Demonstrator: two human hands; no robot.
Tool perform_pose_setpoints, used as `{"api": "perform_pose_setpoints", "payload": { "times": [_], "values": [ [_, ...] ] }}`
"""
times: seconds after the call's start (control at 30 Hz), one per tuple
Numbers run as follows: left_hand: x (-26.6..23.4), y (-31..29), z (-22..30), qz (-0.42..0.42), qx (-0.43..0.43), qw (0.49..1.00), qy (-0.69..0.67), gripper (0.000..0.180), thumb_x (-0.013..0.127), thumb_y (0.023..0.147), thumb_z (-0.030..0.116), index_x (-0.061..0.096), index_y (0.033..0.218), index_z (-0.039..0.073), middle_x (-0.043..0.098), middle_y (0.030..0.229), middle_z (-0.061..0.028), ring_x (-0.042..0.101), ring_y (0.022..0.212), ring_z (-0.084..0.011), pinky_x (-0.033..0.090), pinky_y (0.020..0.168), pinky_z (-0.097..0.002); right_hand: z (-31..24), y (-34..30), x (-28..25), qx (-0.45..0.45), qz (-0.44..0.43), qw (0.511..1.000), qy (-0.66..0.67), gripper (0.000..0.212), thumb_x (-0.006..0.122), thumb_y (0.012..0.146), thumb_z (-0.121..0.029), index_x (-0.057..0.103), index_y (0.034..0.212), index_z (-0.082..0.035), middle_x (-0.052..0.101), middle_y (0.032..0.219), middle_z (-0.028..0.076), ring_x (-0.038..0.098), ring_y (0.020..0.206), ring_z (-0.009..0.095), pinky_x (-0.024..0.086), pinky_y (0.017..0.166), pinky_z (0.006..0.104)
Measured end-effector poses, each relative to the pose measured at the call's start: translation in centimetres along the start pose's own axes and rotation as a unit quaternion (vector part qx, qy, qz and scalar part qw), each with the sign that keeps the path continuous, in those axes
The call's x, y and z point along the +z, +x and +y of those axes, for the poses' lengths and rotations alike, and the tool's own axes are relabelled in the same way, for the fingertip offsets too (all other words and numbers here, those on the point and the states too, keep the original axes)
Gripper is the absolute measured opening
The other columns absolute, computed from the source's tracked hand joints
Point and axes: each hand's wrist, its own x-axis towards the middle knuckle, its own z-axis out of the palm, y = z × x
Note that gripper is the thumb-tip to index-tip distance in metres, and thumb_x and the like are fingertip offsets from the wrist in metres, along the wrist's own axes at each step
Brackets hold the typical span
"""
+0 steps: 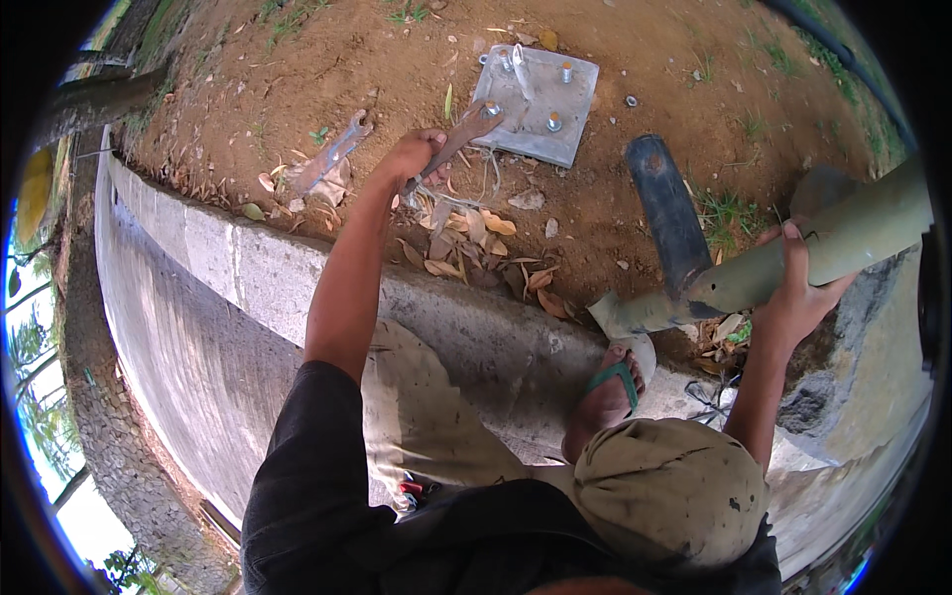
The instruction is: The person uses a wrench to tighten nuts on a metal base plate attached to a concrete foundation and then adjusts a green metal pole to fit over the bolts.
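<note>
One square grey metal plate (535,134) lies on the brown soil (248,89), and four bolts (553,122) rise from it, one toward each corner. One pale strip (523,74) also stands up on the plate, beside its far-left bolt.

Two hands are in view, well apart from each other. The left hand (421,159), at the plate's near-left side, is clamped on one rusty wrench (464,134), whose head reaches over the plate's edge to the near-left bolt; whether it fits around that bolt I cannot tell. The right hand (801,288), well to the right of the plate and nearer the person, is wrapped around one greenish-grey pipe (853,233), its thumb on top.

A second wrench (337,152), greyer, lies left of the plate, so there are two in all. Right of the plate sits one loose nut (631,101), just beside it. Also to the right, on the near side, one black flat bar (662,203) with a rounded end meets the pipe; I cannot tell whether the two are joined.

On the near side of the plate lie dry leaves (496,248), too many and too overlapped to count, then one concrete curb (446,312). Beyond the curb, nearer the person, are two khaki trouser legs (674,486) and one foot (600,407) in a green-strapped sandal (633,387).
</note>
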Motion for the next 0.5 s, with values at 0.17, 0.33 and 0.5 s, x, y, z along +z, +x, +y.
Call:
{"api": "perform_pose_setpoints", "payload": {
  "times": [0.17,0.33,0.5],
  "values": [
    [-4.2,2.9,2.7,-0.092,-0.004,0.988,0.128,0.034,0.047,0.112,0.031,0.069,0.116,0.006,0.068,0.076,-0.0058,0.064,0.062,-0.0142,0.051,0.057,-0.0307,-0.1,-0.2,0.1,-0.009,-0.003,1.000,-0.026,0.052,0.073,0.087,-0.004,0.043,0.129,0.000,0.065,0.099,0.017,0.068,0.077,0.025,0.057,0.070,0.0390],
    [-5.8,4.5,3.0,-0.139,-0.002,0.978,0.153,0.034,0.046,0.113,0.031,0.068,0.123,0.008,0.068,0.078,-0.0058,0.065,0.066,-0.0151,0.053,0.061,-0.0318,0.4,0.0,-0.4,0.019,0.001,1.000,-0.002,0.051,0.074,0.087,-0.005,0.042,0.127,0.002,0.066,0.096,0.016,0.068,0.076,0.025,0.058,0.071,0.0383],
    [-7.5,5.5,2.6,-0.137,0.023,0.966,0.217,0.034,0.048,0.112,0.028,0.066,0.131,0.006,0.067,0.080,-0.0054,0.066,0.071,-0.0157,0.055,0.068,-0.0317,1.7,0.0,-0.9,0.015,0.010,0.999,-0.034,0.035,0.066,0.093,-0.001,0.052,0.125,0.001,0.059,0.111,0.019,0.070,0.083,0.026,0.059,0.074,0.0388]
  ]
}}
